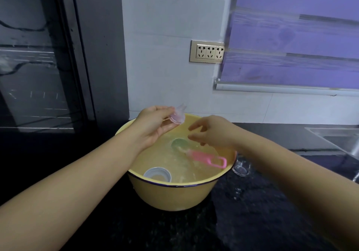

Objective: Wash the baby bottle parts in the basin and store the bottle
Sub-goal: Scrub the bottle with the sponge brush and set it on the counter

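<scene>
So the left hand point(153, 126) pinches the clear nipple point(177, 115) over the yellow basin's point(174, 198) far rim, about mid-frame, tip pointing up-right. The right hand point(211, 132) hangs loose and empty just right of it, above the pink bottle brush point(206, 158) lying diagonally in the water.

only bare parts of the person show: two hands and two forearms. the left grip point(153, 126) and the right grip point(211, 132) are uncovered from fingertips to wrist. the left forearm point(77, 173) and the right forearm point(291, 163) run uncovered out to the picture's edge. the right grip's fingertips are blurred, so its nails cannot be made out.
</scene>
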`<state>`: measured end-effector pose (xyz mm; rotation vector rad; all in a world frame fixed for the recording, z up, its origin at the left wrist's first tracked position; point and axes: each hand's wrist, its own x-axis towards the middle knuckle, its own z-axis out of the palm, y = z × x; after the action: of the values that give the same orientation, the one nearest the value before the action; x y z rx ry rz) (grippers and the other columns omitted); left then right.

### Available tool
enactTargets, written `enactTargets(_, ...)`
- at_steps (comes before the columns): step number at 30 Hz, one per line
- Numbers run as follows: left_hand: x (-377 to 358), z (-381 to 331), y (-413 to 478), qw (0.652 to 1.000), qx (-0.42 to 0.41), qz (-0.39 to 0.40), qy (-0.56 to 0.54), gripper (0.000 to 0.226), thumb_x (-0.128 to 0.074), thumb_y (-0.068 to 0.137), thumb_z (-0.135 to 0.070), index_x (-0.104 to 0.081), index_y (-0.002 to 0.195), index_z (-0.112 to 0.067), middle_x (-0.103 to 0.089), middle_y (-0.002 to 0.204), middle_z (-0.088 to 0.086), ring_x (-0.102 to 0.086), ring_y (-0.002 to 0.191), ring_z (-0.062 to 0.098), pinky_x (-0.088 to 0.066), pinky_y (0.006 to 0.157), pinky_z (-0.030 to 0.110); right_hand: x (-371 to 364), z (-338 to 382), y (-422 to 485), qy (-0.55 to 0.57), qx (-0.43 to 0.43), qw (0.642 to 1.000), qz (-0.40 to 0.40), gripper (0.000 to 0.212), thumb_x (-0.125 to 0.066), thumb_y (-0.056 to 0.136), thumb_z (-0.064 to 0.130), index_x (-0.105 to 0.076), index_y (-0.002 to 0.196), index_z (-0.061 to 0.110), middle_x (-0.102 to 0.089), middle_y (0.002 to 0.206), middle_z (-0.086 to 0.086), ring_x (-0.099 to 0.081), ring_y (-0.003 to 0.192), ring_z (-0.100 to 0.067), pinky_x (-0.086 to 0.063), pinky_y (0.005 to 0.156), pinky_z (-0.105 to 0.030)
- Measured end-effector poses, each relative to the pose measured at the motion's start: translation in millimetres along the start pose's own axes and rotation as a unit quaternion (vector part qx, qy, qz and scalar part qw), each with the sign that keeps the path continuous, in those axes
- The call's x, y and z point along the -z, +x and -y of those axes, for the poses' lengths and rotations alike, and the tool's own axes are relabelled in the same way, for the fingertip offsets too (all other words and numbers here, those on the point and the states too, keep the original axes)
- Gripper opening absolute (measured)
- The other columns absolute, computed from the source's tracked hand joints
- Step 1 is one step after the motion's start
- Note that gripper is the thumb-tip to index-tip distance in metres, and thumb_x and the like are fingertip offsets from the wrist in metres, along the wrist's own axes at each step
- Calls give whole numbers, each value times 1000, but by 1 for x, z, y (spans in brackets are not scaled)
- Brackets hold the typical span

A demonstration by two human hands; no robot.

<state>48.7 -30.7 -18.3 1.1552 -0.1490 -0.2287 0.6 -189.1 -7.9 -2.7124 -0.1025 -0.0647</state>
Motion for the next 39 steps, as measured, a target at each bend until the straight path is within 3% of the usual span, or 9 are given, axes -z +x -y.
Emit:
enactTargets(4, -3, 0, -2, 999, -8, 34, 9, 2, -54, 92, 0, -54, 91, 0, -63, 92, 16, -68, 77, 20, -60, 70, 29, 2, -2, 4, 91, 58, 990, -87, 61, -72, 76, 45, -49, 131, 31, -63, 105, 4, -61, 93, -11, -46, 87, -26)
enactTargets(6, -3, 0, -4, 997, -8, 69, 17, 2, -54, 92, -1, -55, 93, -1, -64, 90, 14, -70, 71, 15, -60, 67, 26, 0, -1, 5, 127, 91, 982, -108, 62, -76, 73, 44, -50, 128, 32, -63, 107, 5, -64, 88, -8, -48, 83, -21)
enactTargets(10, -4, 0, -7, 994, -16, 105, 20, 3, -55, 90, -4, -56, 93, -3, -66, 85, 11, -71, 70, 14, -58, 63, 23, 2, 0, 4, 133, 127, 972, -144, 49, -79, 70, 42, -62, 114, 30, -67, 95, 9, -59, 70, 3, -44, 66, -7)
enactTargets(16, -3, 3, -10, 979, -3, 114, 171, 17, -63, 86, -23, -58, 91, -7, -67, 92, 8, -67, 87, 17, -59, 76, 30, 7, -8, 2, 104, 127, 973, -165, 16, -73, 79, 34, -69, 87, 20, -62, 69, 12, -53, 64, 4, -38, 61, -10)
enactTargets(19, -2, 4, -10, 965, -25, 83, 248, 21, -68, 82, -26, -61, 91, -9, -64, 99, 10, -64, 86, 16, -60, 73, 31, 7, -11, 3, 82, 127, 980, -131, 17, -73, 80, 28, -65, 70, 16, -59, 61, 9, -50, 57, 0, -37, 61, -17)
enactTargets(23, -1, 7, -10, 944, -36, 96, 315, 17, -70, 82, -23, -65, 91, -9, -61, 93, 7, -63, 81, 14, -60, 69, 29, 8, -12, 3, 42, 121, 984, -126, 8, -75, 79, 21, -73, 84, 14, -58, 64, 15, -53, 65, -4, -35, 60, -9)
enactTargets(30, -1, 8, -6, 943, -40, 75, 322, 21, -64, 88, -23, -68, 98, -4, -61, 86, 5, -62, 75, 12, -59, 64, 25, 22, -37, -2, 173, 51, 979, -90, 25, -78, 72, 40, -66, 89, 25, -67, 75, 4, -59, 63, -9, -46, 69, -26)
enactTargets(34, 0, 8, -4, 944, -37, 68, 322, 15, -64, 89, -18, -69, 95, -4, -62, 88, 6, -62, 73, 12, -59, 61, 22, 34, -62, -11, 219, 31, 968, -117, 29, -77, 75, 26, -69, 102, 20, -70, 95, -2, -59, 79, -8, -46, 72, -21)
enactTargets(39, 2, 9, -2, 945, -34, 53, 320, 11, -63, 90, -16, -69, 91, -7, -63, 88, 7, -63, 71, 12, -58, 60, 22, 51, -100, -14, 151, -23, 976, -155, 35, -77, 72, 17, -64, 103, 29, -65, 91, 4, -56, 74, -7, -43, 66, -20)
